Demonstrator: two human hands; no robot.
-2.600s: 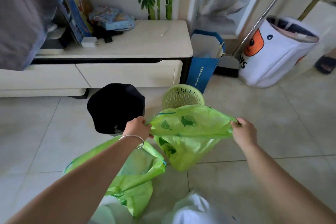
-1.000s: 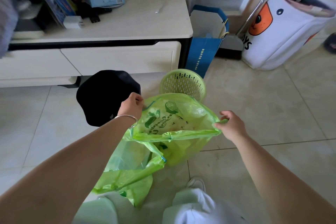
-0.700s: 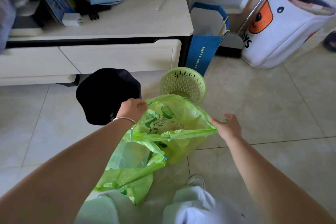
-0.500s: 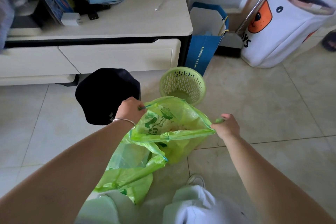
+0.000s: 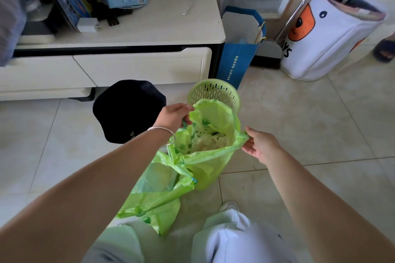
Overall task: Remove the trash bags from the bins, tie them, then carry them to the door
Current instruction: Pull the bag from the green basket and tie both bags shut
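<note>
My left hand (image 5: pixel 174 115) and right hand (image 5: pixel 259 145) each pinch an edge of the green trash bag (image 5: pixel 210 147), holding its mouth open at frame centre, just below the green bin (image 5: pixel 213 92). A second green bag (image 5: pixel 158 194) lies lower left of it.

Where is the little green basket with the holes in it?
The small green slotted plastic basket stands on the tiled floor just behind the open green plastic trash bag, right of the black-bagged bin and beside the blue paper bag.

white cabinet (image 5: pixel 132 28) | blue paper bag (image 5: pixel 237 62) beside it | white fabric hamper (image 5: pixel 329 42) right
</note>
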